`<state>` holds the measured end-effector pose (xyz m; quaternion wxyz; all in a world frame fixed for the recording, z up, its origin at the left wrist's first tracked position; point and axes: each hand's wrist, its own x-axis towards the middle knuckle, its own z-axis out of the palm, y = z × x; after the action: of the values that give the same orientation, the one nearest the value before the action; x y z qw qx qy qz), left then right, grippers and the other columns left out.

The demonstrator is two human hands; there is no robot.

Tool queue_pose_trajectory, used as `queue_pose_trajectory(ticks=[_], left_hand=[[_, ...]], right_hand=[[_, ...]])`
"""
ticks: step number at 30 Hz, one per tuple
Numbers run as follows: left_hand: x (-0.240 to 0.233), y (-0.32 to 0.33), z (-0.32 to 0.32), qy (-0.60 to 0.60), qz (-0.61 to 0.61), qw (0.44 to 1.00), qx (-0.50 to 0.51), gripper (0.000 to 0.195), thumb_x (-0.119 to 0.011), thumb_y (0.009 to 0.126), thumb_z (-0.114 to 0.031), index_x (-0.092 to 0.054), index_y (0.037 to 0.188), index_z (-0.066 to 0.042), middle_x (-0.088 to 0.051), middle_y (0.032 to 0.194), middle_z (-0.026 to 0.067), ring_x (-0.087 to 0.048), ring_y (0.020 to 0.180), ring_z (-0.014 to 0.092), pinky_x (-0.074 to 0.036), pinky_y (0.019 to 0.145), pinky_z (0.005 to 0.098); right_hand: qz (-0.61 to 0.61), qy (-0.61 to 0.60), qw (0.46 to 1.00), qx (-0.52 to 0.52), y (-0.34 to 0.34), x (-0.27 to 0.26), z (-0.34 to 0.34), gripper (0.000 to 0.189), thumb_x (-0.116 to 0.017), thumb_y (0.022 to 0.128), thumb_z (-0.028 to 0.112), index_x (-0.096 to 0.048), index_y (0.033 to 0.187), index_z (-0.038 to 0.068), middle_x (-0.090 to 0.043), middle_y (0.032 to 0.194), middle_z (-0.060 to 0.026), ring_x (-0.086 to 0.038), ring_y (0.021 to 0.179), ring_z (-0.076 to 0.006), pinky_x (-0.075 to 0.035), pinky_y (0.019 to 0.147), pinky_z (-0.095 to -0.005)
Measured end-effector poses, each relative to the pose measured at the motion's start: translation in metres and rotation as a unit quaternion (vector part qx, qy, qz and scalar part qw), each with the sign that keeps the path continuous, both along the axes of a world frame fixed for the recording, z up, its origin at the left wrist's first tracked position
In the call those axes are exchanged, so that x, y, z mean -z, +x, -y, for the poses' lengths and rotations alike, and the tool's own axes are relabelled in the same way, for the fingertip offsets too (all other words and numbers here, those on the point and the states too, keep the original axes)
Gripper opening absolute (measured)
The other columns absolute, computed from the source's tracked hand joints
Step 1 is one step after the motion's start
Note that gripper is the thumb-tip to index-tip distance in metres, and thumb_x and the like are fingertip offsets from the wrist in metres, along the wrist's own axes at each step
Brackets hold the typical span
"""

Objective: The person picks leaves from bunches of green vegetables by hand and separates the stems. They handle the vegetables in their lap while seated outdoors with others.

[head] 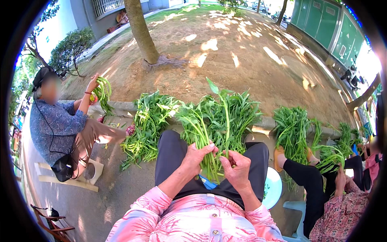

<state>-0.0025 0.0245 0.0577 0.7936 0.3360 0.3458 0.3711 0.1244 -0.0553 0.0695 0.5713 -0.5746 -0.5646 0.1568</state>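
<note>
My left hand (197, 156) is closed around a bunch of leafy green stems (203, 133), its leaves pointing away from me and the stem ends hanging below the hand. Thumb and fingers of my right hand (235, 165) pinch a single long stem (226, 121) with leaves at its top, just right of the bunch. Both hands are close together above my lap. Beyond my knees lies a large heap of the same leafy greens (239, 112), and a second heap (151, 118) spreads to its left.
A pale basin (273, 188) stands by my right knee. On the left a seated person (60, 127) holds up green stems (103, 90). Other seated people, one in a floral top (335, 211), are at the right beside more greens (291, 130). A curb (122, 106) runs behind the heaps.
</note>
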Motion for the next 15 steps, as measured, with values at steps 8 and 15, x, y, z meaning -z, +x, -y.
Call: queue_pose_trajectory(ticks=[8, 15], left_hand=[[-0.001, 0.005, 0.001, 0.035, 0.007, 0.999, 0.033, 0.016, -0.062, 0.079, -0.01, -0.055, 0.093, -0.004, -0.062, 0.082, 0.0073, -0.058, 0.069, 0.012, -0.049, 0.061, 0.0245], [0.004, 0.004, 0.001, 0.067, -0.02, 0.996, 0.058, 0.014, -0.063, 0.079, -0.011, -0.057, 0.09, -0.004, -0.063, 0.082, 0.0075, -0.059, 0.069, 0.012, -0.05, 0.063, 0.0252]], right_hand=[[-0.04, 0.011, 0.997, -0.059, -0.002, 0.024, 0.001, 0.018, -0.066, 0.077, 0.01, -0.059, 0.082, -0.005, -0.053, 0.058, -0.0018, -0.047, 0.051, -0.0033, -0.038, 0.045, -0.0191], [0.012, 0.006, 0.997, -0.073, 0.002, 0.033, 0.003, 0.019, -0.065, 0.077, 0.011, -0.06, 0.086, -0.005, -0.055, 0.061, -0.0044, -0.05, 0.053, -0.0053, -0.04, 0.047, -0.0198]])
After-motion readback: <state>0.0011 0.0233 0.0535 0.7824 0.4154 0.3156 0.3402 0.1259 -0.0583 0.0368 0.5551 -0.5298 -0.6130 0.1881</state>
